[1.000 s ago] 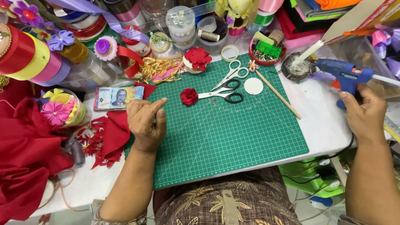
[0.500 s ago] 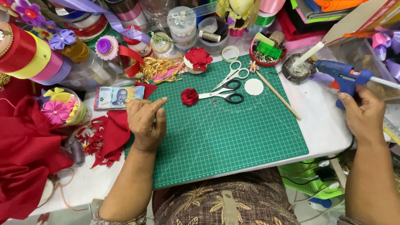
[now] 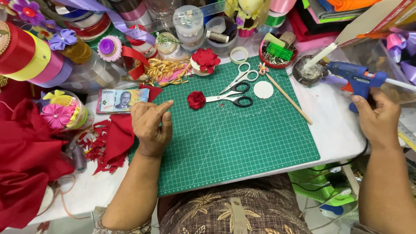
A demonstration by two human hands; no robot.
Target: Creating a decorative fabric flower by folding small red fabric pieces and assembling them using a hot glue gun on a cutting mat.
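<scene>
Blue plastic marks the glue gun (image 3: 357, 80) at the far right of the table, its nozzle resting over a small dark dish (image 3: 308, 71) crusted with pale glue, presumably so that drips land there and not on the work surface. The right hand (image 3: 378, 119) is wrapped around the gun's handle from the near side, fingers closed on it, and a black cord trails off the table edge below the wrist.

Left of the dish, a thin wooden stick (image 3: 288, 98) lies slanted across the right edge of the green cutting mat (image 3: 234, 143). On the far part of the mat lie a white paper disc (image 3: 263, 89), two pairs of scissors (image 3: 234, 91) crossed over each other, and a small red fabric rose (image 3: 196, 99) just left of the blades, all within easy reach of either hand.

The left hand (image 3: 151, 125) rests on the mat's left edge, fingers loosely curled with thumb and forefinger nearly meeting; whether they pinch anything I cannot tell. Beside it lie red felt scraps (image 3: 113, 141) and a banknote (image 3: 120, 100), with ribbon spools (image 3: 32, 58) stacked far left.
</scene>
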